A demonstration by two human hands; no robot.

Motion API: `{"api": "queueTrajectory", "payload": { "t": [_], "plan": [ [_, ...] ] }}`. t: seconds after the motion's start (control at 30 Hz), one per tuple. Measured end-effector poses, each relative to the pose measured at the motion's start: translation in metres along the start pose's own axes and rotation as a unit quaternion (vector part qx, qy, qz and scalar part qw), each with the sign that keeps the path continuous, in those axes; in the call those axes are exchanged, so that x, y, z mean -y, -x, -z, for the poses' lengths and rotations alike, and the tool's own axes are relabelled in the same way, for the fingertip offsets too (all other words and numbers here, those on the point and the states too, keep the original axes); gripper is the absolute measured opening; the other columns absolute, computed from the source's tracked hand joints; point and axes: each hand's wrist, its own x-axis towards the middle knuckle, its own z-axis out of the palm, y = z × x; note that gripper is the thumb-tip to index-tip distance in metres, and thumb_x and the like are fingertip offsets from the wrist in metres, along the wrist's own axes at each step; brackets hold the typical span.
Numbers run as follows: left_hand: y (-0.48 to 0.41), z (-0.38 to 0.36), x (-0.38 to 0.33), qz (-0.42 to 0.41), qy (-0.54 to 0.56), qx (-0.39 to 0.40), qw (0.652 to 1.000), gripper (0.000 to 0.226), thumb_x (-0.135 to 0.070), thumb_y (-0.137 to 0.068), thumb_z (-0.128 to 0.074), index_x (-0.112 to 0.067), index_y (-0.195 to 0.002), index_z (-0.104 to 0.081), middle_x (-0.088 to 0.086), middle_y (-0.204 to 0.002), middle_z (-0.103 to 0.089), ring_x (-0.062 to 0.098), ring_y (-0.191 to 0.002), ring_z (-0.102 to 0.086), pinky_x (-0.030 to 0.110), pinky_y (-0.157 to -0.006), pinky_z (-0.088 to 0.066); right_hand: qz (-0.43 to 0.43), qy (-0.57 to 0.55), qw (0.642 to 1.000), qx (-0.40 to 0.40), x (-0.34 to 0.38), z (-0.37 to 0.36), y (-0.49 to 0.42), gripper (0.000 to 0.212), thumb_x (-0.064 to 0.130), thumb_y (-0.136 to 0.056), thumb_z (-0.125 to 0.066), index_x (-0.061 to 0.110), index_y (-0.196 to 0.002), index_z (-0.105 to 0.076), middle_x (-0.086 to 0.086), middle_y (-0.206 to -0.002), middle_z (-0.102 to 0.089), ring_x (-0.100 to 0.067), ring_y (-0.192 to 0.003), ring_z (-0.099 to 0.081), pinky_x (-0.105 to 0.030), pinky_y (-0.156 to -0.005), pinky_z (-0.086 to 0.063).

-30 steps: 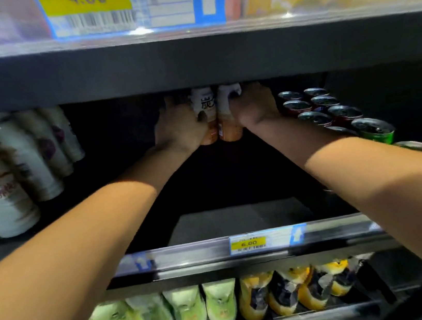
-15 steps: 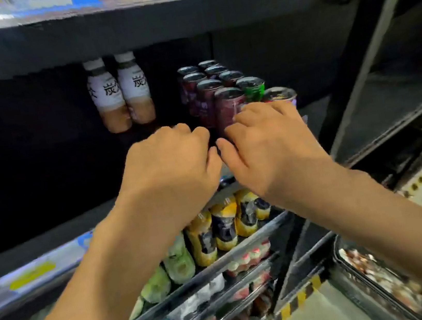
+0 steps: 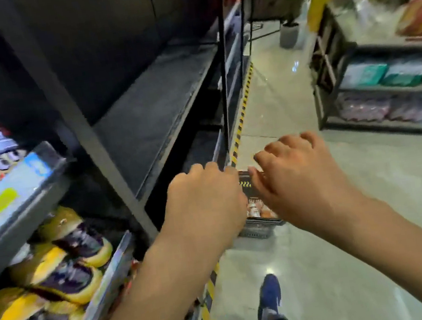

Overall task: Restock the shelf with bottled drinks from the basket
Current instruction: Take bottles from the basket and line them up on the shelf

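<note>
My left hand [image 3: 205, 204] and right hand [image 3: 298, 174] reach forward side by side, palms down, fingers loosely curled, holding nothing. Beyond them the dark basket [image 3: 261, 227] sits on the floor, blurred bottles [image 3: 256, 210] inside.

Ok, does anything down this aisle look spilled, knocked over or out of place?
Nothing stands out. The basket sits upright on the floor with bottles inside, partly hidden behind both empty hands. The yellow bottles lie in rows on their shelf. No spill is visible, though the far shelves are blurred.
</note>
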Motion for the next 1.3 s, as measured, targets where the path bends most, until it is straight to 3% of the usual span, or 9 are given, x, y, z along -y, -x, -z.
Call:
{"api": "queueTrajectory", "payload": {
  "t": [0.1,0.47,0.53,0.63,0.87,1.0,1.1,1.17,1.3],
  "plan": [
    [-0.055,-0.044,-0.025,-0.037,0.007,0.035,0.999,0.024,-0.037,-0.100,-0.040,-0.021,-0.109,-0.056,0.002,-0.107,-0.059,0.025,-0.102,-0.057,0.032,-0.066,-0.028,-0.046,0.016,0.998,0.042,-0.041,-0.041,-0.017,0.045,0.042,-0.092,-0.032,0.018,-0.079,-0.069,-0.006,-0.084,-0.071,-0.034,-0.089,-0.064,-0.047,-0.090,-0.040],
    [-0.291,-0.223,-0.081,-0.024,0.029,0.237,0.971,0.026,-0.027,-0.101,-0.037,-0.020,-0.112,-0.060,0.002,-0.116,-0.062,0.023,-0.107,-0.060,0.031,-0.069,-0.033,-0.126,-0.037,0.968,0.214,-0.184,-0.250,-0.153,0.040,0.038,-0.081,-0.039,0.016,-0.069,-0.070,-0.005,-0.065,-0.067,-0.031,-0.063,-0.065,-0.041,-0.070,-0.048],
    [-0.328,-0.268,-0.090,-0.008,0.035,0.303,0.952,0.027,-0.025,-0.099,-0.038,-0.019,-0.114,-0.061,0.002,-0.118,-0.062,0.023,-0.109,-0.059,0.031,-0.073,-0.040,-0.123,-0.040,0.955,0.267,-0.205,-0.288,-0.178,0.039,0.037,-0.083,-0.045,0.014,-0.085,-0.075,-0.006,-0.075,-0.071,-0.031,-0.073,-0.067,-0.043,-0.074,-0.049],
    [-0.366,-0.342,-0.100,-0.005,0.043,0.374,0.926,0.029,-0.021,-0.096,-0.041,-0.017,-0.119,-0.060,0.005,-0.120,-0.061,0.026,-0.109,-0.059,0.035,-0.086,-0.046,-0.105,-0.074,0.929,0.348,-0.224,-0.345,-0.209,0.038,0.039,-0.097,-0.040,0.017,-0.114,-0.066,-0.006,-0.111,-0.069,-0.030,-0.108,-0.061,-0.045,-0.094,-0.040],
    [-0.414,-0.548,-0.114,-0.026,0.062,0.503,0.862,0.028,-0.024,-0.099,-0.043,-0.020,-0.120,-0.061,0.006,-0.127,-0.059,0.028,-0.118,-0.056,0.039,-0.093,-0.044,-0.117,-0.098,0.893,0.424,-0.226,-0.541,-0.244,0.040,0.044,-0.095,-0.048,0.018,-0.122,-0.061,-0.008,-0.125,-0.062,-0.031,-0.119,-0.054,-0.046,-0.099,-0.037],
    [-0.406,-0.699,-0.126,0.078,0.177,0.526,0.828,0.019,-0.030,-0.095,-0.046,-0.022,-0.105,-0.060,0.006,-0.116,-0.064,0.027,-0.106,-0.060,0.037,-0.084,-0.047,-0.196,-0.183,0.828,0.492,-0.215,-0.689,-0.236,0.039,0.040,-0.093,-0.052,0.015,-0.122,-0.060,-0.011,-0.126,-0.063,-0.032,-0.118,-0.057,-0.043,-0.098,-0.044],
    [-0.391,-0.808,-0.141,0.240,0.341,0.511,0.752,0.009,-0.027,-0.093,-0.055,-0.023,-0.099,-0.050,0.002,-0.106,-0.063,0.025,-0.099,-0.060,0.029,-0.075,-0.044,-0.401,-0.355,0.688,0.490,-0.210,-0.803,-0.228,0.038,0.035,-0.097,-0.050,0.009,-0.123,-0.061,-0.016,-0.126,-0.064,-0.033,-0.114,-0.060,-0.030,-0.087,-0.044],
    [-0.383,-0.880,-0.156,0.336,0.388,0.500,0.698,0.030,-0.027,-0.092,-0.061,-0.014,-0.118,-0.052,0.007,-0.117,-0.061,0.027,-0.109,-0.058,0.028,-0.082,-0.043,-0.474,-0.383,0.634,0.477,-0.204,-0.876,-0.220,0.039,0.031,-0.098,-0.054,0.007,-0.128,-0.057,-0.016,-0.128,-0.062,-0.031,-0.116,-0.058,-0.026,-0.083,-0.039],
    [-0.364,-1.001,-0.180,0.463,0.415,0.483,0.616,0.069,-0.029,-0.086,-0.069,-0.010,-0.144,-0.037,0.015,-0.141,-0.048,0.033,-0.127,-0.048,0.036,-0.104,-0.040,-0.521,-0.388,0.593,0.476,-0.176,-0.997,-0.201,0.052,0.030,-0.094,-0.059,0.007,-0.138,-0.042,-0.019,-0.139,-0.052,-0.033,-0.126,-0.051,-0.034,-0.100,-0.042]
  ]
}}
